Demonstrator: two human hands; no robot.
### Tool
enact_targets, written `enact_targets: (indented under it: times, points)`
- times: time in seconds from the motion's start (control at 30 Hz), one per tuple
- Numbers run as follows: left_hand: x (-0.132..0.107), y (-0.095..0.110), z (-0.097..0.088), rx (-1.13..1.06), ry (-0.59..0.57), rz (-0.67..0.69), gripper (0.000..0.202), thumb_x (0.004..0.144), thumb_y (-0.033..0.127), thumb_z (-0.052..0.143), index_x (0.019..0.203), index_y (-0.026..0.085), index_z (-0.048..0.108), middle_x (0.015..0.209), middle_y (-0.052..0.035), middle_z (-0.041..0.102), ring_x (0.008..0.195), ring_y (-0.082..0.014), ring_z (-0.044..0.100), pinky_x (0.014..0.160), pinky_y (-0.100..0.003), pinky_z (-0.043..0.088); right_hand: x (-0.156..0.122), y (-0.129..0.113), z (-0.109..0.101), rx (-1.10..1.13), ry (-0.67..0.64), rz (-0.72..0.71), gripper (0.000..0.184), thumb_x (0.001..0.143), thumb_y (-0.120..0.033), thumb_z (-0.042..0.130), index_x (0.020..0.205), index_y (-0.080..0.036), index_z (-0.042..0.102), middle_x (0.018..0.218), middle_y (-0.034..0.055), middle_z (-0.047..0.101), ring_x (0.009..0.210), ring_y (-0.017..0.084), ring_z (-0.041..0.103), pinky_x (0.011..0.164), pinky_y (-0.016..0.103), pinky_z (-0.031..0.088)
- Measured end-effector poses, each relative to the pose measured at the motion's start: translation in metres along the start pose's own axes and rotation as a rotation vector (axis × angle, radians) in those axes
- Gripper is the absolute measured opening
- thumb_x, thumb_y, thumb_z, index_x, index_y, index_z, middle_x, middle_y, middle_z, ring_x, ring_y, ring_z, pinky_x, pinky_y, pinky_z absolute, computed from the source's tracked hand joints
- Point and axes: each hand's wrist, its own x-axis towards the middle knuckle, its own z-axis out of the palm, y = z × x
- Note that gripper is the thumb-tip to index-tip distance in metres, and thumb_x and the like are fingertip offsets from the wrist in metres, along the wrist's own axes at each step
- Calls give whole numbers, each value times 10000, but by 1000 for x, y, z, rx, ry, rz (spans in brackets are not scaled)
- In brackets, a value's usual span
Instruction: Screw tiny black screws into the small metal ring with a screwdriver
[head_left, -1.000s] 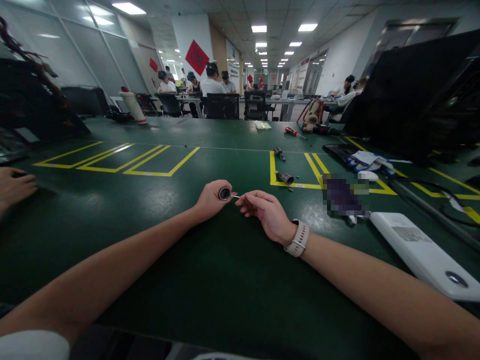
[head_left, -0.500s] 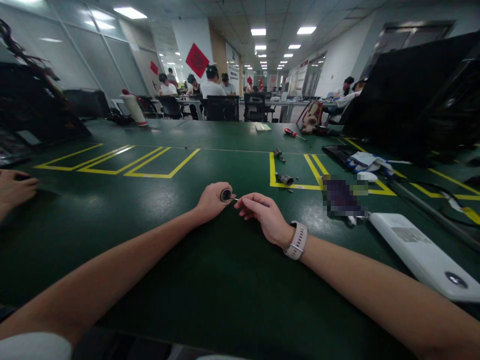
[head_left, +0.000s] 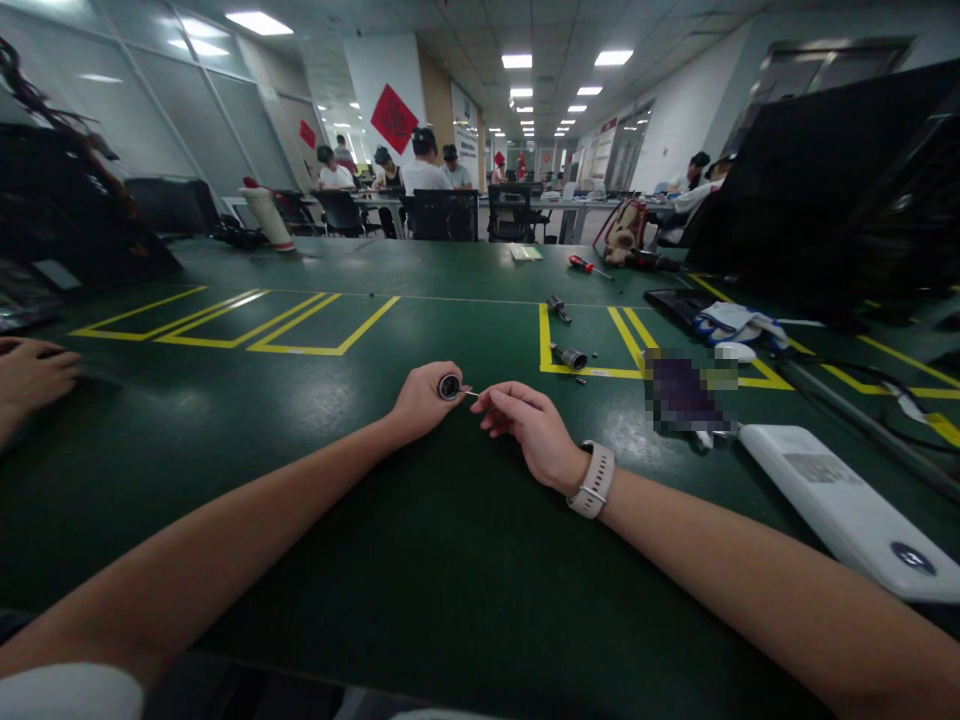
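Observation:
My left hand (head_left: 421,400) rests on the green table (head_left: 420,540) and is closed round a small black cylindrical part (head_left: 449,386) whose round end faces me. My right hand (head_left: 525,425), with a pale watch (head_left: 594,480) on the wrist, pinches a thin metal tool (head_left: 470,393). The tool's tip sits at the part's right edge. Both forearms lie on the table.
Two similar black parts (head_left: 570,355) (head_left: 556,305) lie in a yellow-taped box beyond my hands. A red-handled screwdriver (head_left: 585,264) lies farther back. A white flat device (head_left: 840,505), gloves (head_left: 739,322) and cables are at the right. Another person's hand (head_left: 34,368) rests at the left edge.
The thin tool's tip has stayed at the part, with only slight shifts of my right hand. The hand at the left edge barely moved.

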Motion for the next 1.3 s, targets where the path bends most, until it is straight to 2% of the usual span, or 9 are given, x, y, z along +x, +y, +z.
enact_targets:
  times: [0.17,0.43,0.63,0.8,1.13,1.3]
  points:
    - [0,4,-2,69,-10,24,173,736,258,585,620,153,511,581,36,484,537,-94,440,501,-214,325,0,-1,0,-28,-18,4,137,774,-278,558,756,-169,640,806,32,646,651,117,530,600,273,385]
    - [0,3,-2,-151,-25,57,199,718,306,602,641,154,499,583,43,465,523,-82,425,492,-202,346,1,-4,-4,78,-48,29,149,777,-283,551,767,-165,642,816,40,654,656,119,539,601,268,376]
    - [0,0,0,-50,16,12,188,721,277,598,620,154,498,583,40,478,528,-86,430,493,-207,340,0,-2,0,32,1,5,143,767,-303,568,759,-176,632,809,31,648,639,113,528,588,265,373]
    - [0,2,-2,59,-9,39,167,728,256,588,621,155,511,582,35,492,545,-97,451,507,-216,337,-1,-1,1,-14,-12,3,137,756,-294,578,750,-171,638,800,31,647,635,115,525,594,271,379]
    - [-1,4,-3,-166,-44,35,222,720,318,609,626,156,490,584,40,470,525,-82,421,492,-203,349,-1,-6,-3,87,-40,44,148,760,-306,570,754,-175,641,815,36,657,662,122,533,610,275,376]
    - [0,2,-1,-66,-20,13,194,723,301,597,634,155,506,586,35,486,541,-92,439,500,-208,349,-1,-4,1,47,8,22,140,749,-307,580,741,-179,634,785,27,646,640,118,521,594,272,371]
